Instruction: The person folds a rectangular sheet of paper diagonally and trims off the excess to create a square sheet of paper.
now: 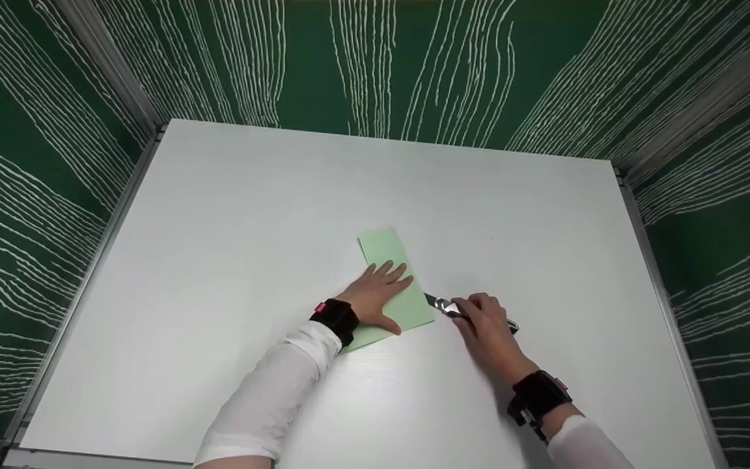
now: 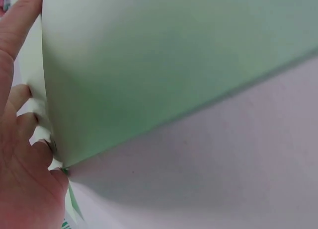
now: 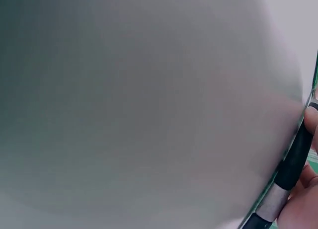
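Observation:
A light green sheet of paper (image 1: 383,246) lies on the white table, angled near the middle. My left hand (image 1: 378,296) presses flat on it, fingers spread and thumb toward the near edge. The left wrist view shows the paper (image 2: 149,80) close up, with the hand (image 2: 25,159) along its left side. To the right, my right hand (image 1: 489,329) grips a utility knife (image 1: 443,305) with a black and silver body. Its dark blade points left, the tip right at the paper's right edge. Fingers wrap the black handle (image 3: 294,157) in the right wrist view.
The white table (image 1: 271,195) fills most of the head view. Green panels (image 1: 313,65) with white wavy lines stand along its back and sides, with grey metal posts (image 1: 111,62) at the corners. Black bands (image 1: 336,319) sit on both wrists.

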Demonstrator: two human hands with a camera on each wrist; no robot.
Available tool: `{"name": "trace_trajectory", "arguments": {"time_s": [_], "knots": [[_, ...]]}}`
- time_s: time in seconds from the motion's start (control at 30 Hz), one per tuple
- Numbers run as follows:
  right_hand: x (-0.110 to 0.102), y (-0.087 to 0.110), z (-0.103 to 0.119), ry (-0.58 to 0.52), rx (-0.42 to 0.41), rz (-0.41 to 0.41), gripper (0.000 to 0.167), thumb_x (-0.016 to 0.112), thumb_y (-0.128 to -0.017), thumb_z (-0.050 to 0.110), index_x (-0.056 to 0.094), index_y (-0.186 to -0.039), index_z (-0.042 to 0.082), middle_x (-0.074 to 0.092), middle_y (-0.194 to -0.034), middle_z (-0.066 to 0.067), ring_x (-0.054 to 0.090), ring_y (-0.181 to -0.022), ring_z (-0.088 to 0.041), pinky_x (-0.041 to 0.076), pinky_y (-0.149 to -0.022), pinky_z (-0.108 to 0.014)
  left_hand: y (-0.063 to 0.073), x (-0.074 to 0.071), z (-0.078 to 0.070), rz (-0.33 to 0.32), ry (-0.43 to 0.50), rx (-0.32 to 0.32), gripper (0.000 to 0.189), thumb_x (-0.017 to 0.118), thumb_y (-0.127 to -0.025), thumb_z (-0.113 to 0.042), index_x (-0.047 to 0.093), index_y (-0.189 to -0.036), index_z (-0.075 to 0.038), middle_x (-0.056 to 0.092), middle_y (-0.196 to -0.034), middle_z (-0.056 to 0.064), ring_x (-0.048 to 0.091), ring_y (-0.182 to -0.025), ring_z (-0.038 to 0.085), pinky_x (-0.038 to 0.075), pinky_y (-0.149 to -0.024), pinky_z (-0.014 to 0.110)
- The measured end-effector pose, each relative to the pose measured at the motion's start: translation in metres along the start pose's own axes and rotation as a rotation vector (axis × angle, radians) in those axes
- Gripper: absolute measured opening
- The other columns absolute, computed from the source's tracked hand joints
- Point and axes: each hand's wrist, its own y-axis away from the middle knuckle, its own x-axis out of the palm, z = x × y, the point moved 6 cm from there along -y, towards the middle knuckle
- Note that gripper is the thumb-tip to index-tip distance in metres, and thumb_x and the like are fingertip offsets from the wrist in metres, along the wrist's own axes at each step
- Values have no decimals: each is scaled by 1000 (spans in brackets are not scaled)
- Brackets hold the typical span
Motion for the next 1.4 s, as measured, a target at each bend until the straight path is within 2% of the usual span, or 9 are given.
{"name": "trace_trajectory", "arguments": {"time_s": [0.1, 0.3, 0.6, 0.87, 1.03, 1.27, 1.4], "knots": [[0, -3, -2, -4, 1, -12, 36, 74, -89, 8, 67, -124, 5, 58, -105, -15, 51, -94, -32, 38, -83, -42, 0, 0, -1, -10, 12, 14, 108, 79, -77, -57, 26, -159, -12, 17, -168, 11, 13, -156, 35, 15, -127, 52], [4, -7, 2, -4, 39, 19, 34, 71, -92, 11, 66, -126, 6, 58, -107, -15, 51, -97, -33, 40, -84, -46, 1, -1, 0, -19, 38, 42, 109, 81, -76, -55, 27, -159, -9, 20, -168, 12, 14, -156, 36, 15, -126, 53], [11, -19, 7, 0, 102, 43, 36, 67, -96, 15, 64, -130, 6, 58, -110, -16, 52, -101, -35, 42, -88, -50, -3, 4, 2, -4, 30, 39, 111, 79, -76, -58, 23, -160, -11, 17, -169, 9, 11, -157, 33, 13, -127, 50], [12, -25, 8, -32, 110, 14, 37, 68, -95, 14, 64, -131, 7, 58, -110, -17, 51, -100, -35, 41, -88, -50, -5, 8, 3, -7, 21, 49, 112, 78, -76, -60, 22, -160, -12, 16, -169, 9, 10, -157, 33, 13, -128, 51], [9, -18, 10, -10, 83, -11, 37, 69, -94, 12, 65, -130, 6, 58, -108, -18, 52, -97, -35, 42, -85, -50, -6, 11, 1, 17, -2, 70, 113, 77, -76, -63, 21, -161, -14, 14, -169, 8, 8, -157, 32, 12, -128, 50], [0, 2, 8, 40, 92, -21, 38, 73, -91, 10, 65, -127, 4, 59, -106, -19, 53, -94, -35, 43, -81, -50, -9, 13, -15, 62, -26, 169, 110, 77, -76, -62, 23, -160, -15, 15, -169, 9, 8, -157, 34, 12, -127, 52], [-2, 7, 4, 26, 115, -13, 38, 72, -91, 9, 65, -128, 5, 59, -106, -18, 52, -96, -35, 42, -83, -48, -9, 14, -22, 46, -82, 164, 103, 76, -76, -62, 29, -159, -21, 19, -168, 5, 12, -157, 30, 12, -128, 49]]}}
